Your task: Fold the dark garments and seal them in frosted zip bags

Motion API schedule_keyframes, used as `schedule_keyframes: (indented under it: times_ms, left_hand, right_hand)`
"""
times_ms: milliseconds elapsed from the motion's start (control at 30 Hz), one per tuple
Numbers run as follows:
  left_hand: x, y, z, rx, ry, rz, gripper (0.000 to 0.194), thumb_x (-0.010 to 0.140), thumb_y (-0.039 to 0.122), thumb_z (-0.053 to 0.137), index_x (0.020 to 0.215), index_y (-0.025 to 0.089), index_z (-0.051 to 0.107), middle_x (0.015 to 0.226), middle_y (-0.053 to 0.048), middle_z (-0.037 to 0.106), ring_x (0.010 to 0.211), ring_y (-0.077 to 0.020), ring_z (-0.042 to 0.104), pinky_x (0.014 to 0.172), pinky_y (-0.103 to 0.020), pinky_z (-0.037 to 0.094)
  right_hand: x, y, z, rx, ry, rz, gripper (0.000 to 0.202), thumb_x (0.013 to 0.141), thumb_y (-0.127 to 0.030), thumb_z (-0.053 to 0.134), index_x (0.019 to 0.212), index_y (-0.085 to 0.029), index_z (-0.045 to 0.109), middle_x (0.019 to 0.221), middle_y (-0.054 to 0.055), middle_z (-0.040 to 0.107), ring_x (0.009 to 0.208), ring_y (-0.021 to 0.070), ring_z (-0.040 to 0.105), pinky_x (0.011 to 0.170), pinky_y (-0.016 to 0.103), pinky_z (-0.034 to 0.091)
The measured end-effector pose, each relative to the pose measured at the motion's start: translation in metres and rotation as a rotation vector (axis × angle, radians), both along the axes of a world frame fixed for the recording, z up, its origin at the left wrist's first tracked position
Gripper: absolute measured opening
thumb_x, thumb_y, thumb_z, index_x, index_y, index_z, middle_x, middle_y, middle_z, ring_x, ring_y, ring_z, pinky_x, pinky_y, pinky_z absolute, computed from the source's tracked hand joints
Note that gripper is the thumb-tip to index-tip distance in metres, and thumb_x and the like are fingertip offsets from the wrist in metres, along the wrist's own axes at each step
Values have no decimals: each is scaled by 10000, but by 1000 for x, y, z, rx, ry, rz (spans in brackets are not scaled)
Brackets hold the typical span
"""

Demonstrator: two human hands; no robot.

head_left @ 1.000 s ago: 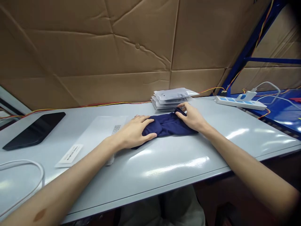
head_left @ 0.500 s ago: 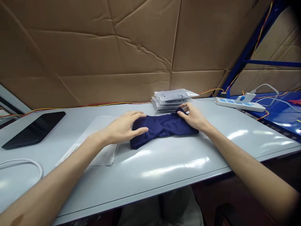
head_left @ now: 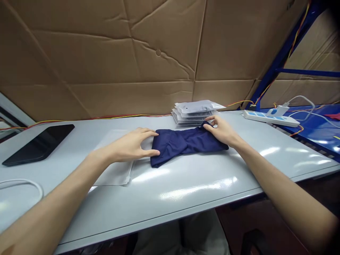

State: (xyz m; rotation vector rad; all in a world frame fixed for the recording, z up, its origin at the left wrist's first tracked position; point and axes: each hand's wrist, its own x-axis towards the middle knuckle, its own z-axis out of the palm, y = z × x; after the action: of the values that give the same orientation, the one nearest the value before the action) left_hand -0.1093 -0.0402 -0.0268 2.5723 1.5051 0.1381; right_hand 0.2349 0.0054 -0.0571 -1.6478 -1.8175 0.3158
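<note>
Navy cloth (head_left: 183,142), creased across its middle, lying flat on the pale table (head_left: 170,209) before a stack of packets (head_left: 198,110). The right hand (head_left: 222,132) pinches its far right corner. The left hand (head_left: 132,145), thumb and fingers parted, borders its left end; fingertip contact is hard to judge. A translucent bag (head_left: 114,176) lies partly beneath the left wrist.

The cloth (head_left: 183,142) is plain navy; the surface (head_left: 132,209) is pale grey. The cardboard (head_left: 106,60) is brown, the metal frame (head_left: 281,58) blue.
</note>
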Motion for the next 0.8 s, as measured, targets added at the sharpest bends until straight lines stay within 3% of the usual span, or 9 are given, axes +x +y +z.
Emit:
schedule_keyframes:
  times_ms: [267,467,567,633,700,800]
  left_hand:
    - [9,2,-10,70,-11,-53,786,838,761,509,1395,208,543,1466,-96,538,1346,-316,474,1115,-431,389]
    - [27,-1,-19,108,-81,-48,761,836,732,529,1384,204,547,1435,-117,564,1327,-335,493,1110,-463,389]
    - [28,-4,-17,35,-147,-7,806,810,716,568,1443,224,481,1446,-114,555,1325,-347,502,1073,-469,434]
    - [23,-6,-11,-30,-167,16,785,832,641,578,1487,240,415,1481,-99,526,1345,-334,493,1077,-459,438]
    - [15,-8,-4,-72,-177,48,680,874,505,548,1486,249,401,1516,-73,495,1372,-304,474,1105,-445,417]
    - [9,-7,1,-54,-245,111,488,900,353,469,1379,263,500,1479,-34,538,1352,-260,499,1090,-407,429]
  right_hand:
    - [-10,-7,26,0,106,-14,389,851,-417,618,1179,-211,657,1048,72,691,904,222,646,806,342,490]
    - [-71,-17,50,-32,129,110,356,834,-351,631,1165,-219,628,922,24,690,787,185,636,712,312,478]
    - [-105,-21,47,-43,124,232,325,829,-277,616,1142,-195,596,840,23,695,728,189,650,677,316,494]
    - [-120,-21,42,-143,154,309,373,840,-267,601,1201,-191,546,810,30,701,628,188,648,601,319,501]
    - [-126,-21,38,-193,183,341,391,861,-294,588,1231,-194,514,802,34,705,561,185,635,549,321,496]
    - [-120,-19,34,-93,165,344,256,883,-331,573,1105,-205,579,840,37,715,617,178,652,602,313,498]
